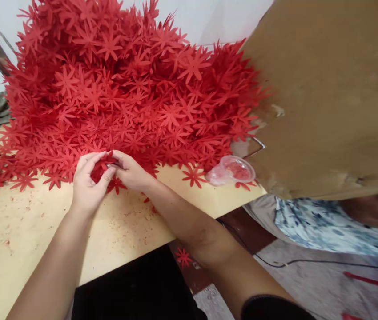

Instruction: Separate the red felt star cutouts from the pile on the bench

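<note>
Hands meeting at pile's edge, left hand [87, 184] and right hand [129, 171] each in closed grip on red flower cutouts [101, 168], orientation unclear.

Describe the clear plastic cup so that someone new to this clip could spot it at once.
Start at the huge pile of red flower cutouts covering the wooden table. Follow the pile's front edge to the table's right corner, under the big brown board. The clear plastic cup lies there tipped over, the only see-through thing among flat red shapes.
</note>
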